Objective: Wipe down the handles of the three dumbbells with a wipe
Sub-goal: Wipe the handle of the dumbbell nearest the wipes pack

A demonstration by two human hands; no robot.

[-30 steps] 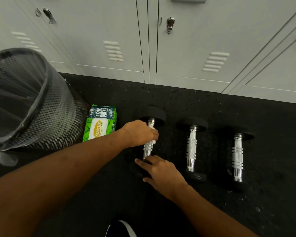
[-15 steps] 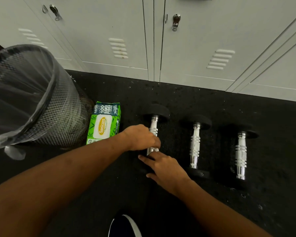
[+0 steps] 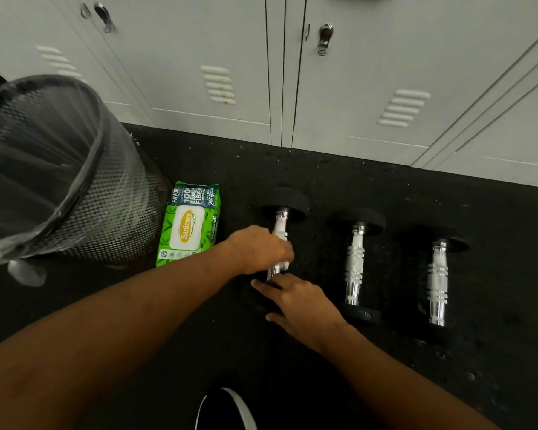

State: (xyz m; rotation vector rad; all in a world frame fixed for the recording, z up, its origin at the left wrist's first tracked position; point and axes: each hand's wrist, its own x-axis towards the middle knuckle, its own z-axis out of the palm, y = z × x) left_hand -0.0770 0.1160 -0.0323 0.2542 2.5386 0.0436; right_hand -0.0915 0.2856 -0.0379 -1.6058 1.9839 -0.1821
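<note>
Three dumbbells with chrome handles and black ends lie side by side on the black floor. My left hand (image 3: 261,248) is curled round the handle of the left dumbbell (image 3: 281,217), gripping a white wipe (image 3: 284,263) that shows at my fingertips. The near end of that dumbbell is under my right hand (image 3: 298,301), which rests on it with fingers spread. The middle dumbbell (image 3: 356,265) and the right dumbbell (image 3: 438,282) lie untouched to the right.
A green pack of wipes (image 3: 188,226) lies left of the dumbbells. Beside it stands a black mesh bin (image 3: 75,181) with a plastic liner. Grey lockers (image 3: 339,88) line the far edge of the floor. A shoe tip (image 3: 225,411) shows at the bottom.
My left hand with the wipe slid down the left dumbbell's handle toward my right hand, then sits mid-handle. The right hand stayed on the near end.
</note>
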